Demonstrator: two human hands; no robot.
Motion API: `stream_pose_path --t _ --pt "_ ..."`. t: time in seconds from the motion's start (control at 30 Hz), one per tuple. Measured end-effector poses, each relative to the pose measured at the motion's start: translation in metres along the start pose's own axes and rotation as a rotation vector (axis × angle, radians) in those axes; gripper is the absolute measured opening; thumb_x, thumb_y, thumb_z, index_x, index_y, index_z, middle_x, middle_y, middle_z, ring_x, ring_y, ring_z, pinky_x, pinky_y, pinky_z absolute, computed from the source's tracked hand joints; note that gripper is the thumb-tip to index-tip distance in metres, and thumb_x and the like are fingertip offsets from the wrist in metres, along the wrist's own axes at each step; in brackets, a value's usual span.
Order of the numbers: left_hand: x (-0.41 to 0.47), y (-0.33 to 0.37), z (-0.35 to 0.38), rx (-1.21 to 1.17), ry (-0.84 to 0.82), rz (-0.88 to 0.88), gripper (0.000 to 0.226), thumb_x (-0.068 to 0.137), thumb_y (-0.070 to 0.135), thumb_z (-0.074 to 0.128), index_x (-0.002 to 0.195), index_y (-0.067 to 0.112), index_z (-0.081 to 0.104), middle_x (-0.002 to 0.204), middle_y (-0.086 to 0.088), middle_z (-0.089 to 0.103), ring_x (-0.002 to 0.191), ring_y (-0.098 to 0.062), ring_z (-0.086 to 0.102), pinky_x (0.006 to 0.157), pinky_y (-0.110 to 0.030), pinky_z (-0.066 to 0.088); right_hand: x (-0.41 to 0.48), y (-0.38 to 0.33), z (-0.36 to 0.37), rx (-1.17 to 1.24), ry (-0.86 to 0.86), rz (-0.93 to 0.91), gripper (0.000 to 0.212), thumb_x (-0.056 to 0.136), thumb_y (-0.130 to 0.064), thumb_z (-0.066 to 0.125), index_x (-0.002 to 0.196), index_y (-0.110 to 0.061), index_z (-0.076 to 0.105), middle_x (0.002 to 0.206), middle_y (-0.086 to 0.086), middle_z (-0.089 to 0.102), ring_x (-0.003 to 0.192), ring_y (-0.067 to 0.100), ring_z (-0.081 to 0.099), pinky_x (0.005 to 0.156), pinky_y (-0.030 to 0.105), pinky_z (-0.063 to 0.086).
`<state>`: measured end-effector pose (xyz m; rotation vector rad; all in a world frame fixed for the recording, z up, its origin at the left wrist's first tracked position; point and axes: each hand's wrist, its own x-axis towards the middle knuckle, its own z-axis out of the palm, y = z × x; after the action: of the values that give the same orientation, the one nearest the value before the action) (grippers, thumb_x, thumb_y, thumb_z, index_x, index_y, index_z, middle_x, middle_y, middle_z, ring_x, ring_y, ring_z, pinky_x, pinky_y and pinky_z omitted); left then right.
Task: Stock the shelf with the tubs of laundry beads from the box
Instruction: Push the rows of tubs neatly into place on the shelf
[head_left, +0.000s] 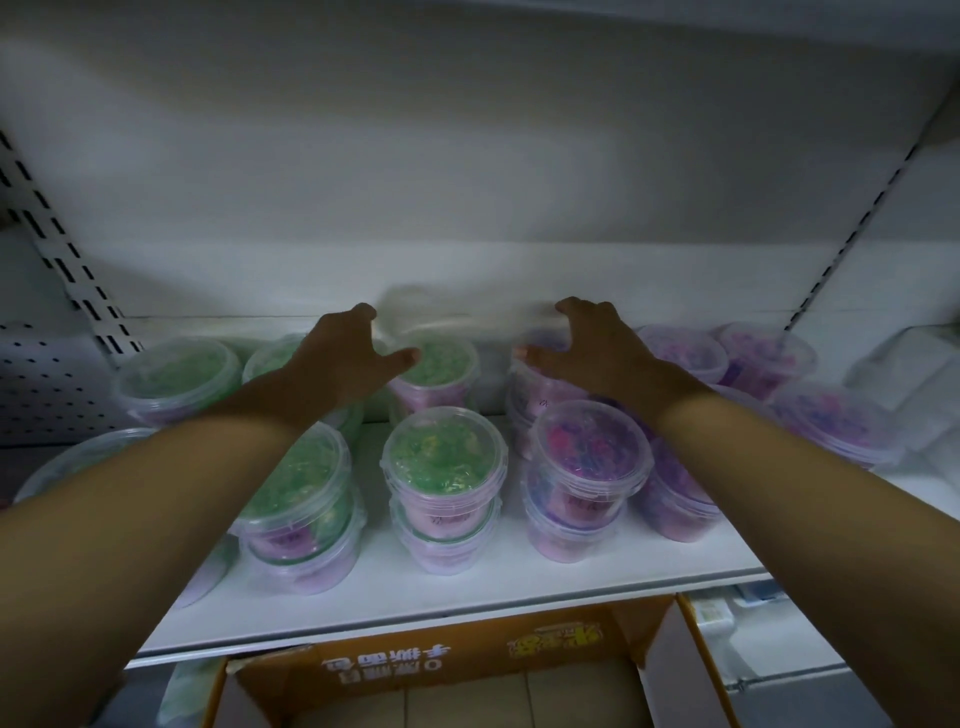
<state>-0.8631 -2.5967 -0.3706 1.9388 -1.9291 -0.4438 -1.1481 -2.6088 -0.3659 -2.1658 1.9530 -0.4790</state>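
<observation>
Both hands reach to the back of the white metal shelf (519, 587). The left hand (337, 358) is beside a round clear-plastic tub of green beads (441, 364), the right hand (592, 353) over a stacked tub of purple beads (535, 389). All fingers are spread apart, clamped on nothing. This looks like squaring up the back row. The orange cardboard box (467, 660) below shows no tubs, so stocking seems nearly done. The next move calls for gentle nudges that don't topple the stacks.
</observation>
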Motion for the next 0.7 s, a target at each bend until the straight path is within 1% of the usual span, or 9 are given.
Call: stream_pose_path --t 0.1,0.17,0.23,0.33,0.4,0.53,0.63,0.7 --pt "-0.009 -0.023 -0.026 0.014 0.091 -0.009 0.080 0.086 0.058 0.068 0.147 0.012 0.045 0.138 -0.009 0.061 0.124 -0.028 0.058 0.106 -0.039 0.046 0.001 -0.033 0.002 0.028 0.023 -0.059 0.090 0.076 -0.073 0.067 0.141 -0.013 0.050 0.136 0.012 0.058 0.128 0.031 0.051 0.105 0.045 0.046" --pt "-0.018 -0.041 -0.043 0.082 0.123 -0.011 0.075 0.089 0.056 0.065 0.146 0.010 0.046 0.141 -0.012 0.058 0.129 -0.032 0.054 0.106 -0.040 0.044 0.003 -0.061 0.006 0.038 -0.014 -0.091 0.088 0.078 -0.072 0.066 0.143 -0.016 0.048 0.139 0.013 0.054 0.132 0.029 0.048 0.107 0.043 0.044" --pt "-0.028 -0.064 -0.060 0.142 0.147 -0.042 0.075 0.091 0.056 0.064 0.146 0.008 0.046 0.144 -0.015 0.055 0.132 -0.034 0.051 0.105 -0.042 0.043 0.004 -0.094 0.016 0.040 -0.048 -0.148 0.082 0.083 -0.066 0.066 0.144 -0.015 0.047 0.143 0.012 0.051 0.135 0.028 0.045 0.109 0.041 0.042" --pt "-0.041 -0.105 -0.080 0.175 0.163 -0.111 0.076 0.090 0.058 0.064 0.146 0.009 0.047 0.142 -0.017 0.055 0.128 -0.036 0.053 0.098 -0.042 0.046 0.006 -0.144 0.034 0.042 -0.067 -0.215 0.074 0.087 -0.058 0.066 0.142 -0.011 0.049 0.142 0.011 0.055 0.131 0.028 0.049 0.106 0.037 0.042" --pt "-0.049 -0.129 -0.089 0.172 0.148 -0.161 0.078 0.089 0.058 0.064 0.148 0.011 0.044 0.148 -0.016 0.050 0.133 -0.036 0.049 0.103 -0.043 0.044 0.009 -0.172 0.046 0.059 -0.097 -0.218 0.073 0.087 -0.058 0.066 0.140 -0.011 0.049 0.139 0.011 0.057 0.126 0.029 0.054 0.100 0.035 0.045" --pt "-0.055 -0.172 -0.097 0.126 0.091 -0.216 0.085 0.085 0.062 0.067 0.151 0.015 0.042 0.154 -0.013 0.045 0.138 -0.034 0.045 0.111 -0.043 0.041 0.012 -0.214 0.071 0.017 -0.203 -0.174 0.082 0.084 -0.065 0.065 0.140 -0.009 0.046 0.139 0.013 0.054 0.124 0.030 0.054 0.099 0.039 0.048" --pt "-0.052 -0.190 -0.095 0.066 0.061 -0.214 0.091 0.084 0.061 0.070 0.154 0.014 0.038 0.158 -0.010 0.040 0.143 -0.030 0.040 0.116 -0.040 0.034 0.016 -0.234 0.086 -0.034 -0.241 -0.151 0.093 0.078 -0.073 0.066 0.140 -0.007 0.043 0.136 0.013 0.055 0.121 0.032 0.055 0.097 0.042 0.050" --pt "-0.048 -0.194 -0.092 0.037 0.063 -0.207 0.094 0.082 0.061 0.072 0.154 0.012 0.038 0.158 -0.009 0.040 0.144 -0.028 0.039 0.117 -0.038 0.032 0.020 -0.245 0.094 -0.044 -0.249 -0.128 0.101 0.075 -0.076 0.066 0.141 -0.005 0.041 0.136 0.013 0.055 0.122 0.033 0.055 0.098 0.043 0.050"
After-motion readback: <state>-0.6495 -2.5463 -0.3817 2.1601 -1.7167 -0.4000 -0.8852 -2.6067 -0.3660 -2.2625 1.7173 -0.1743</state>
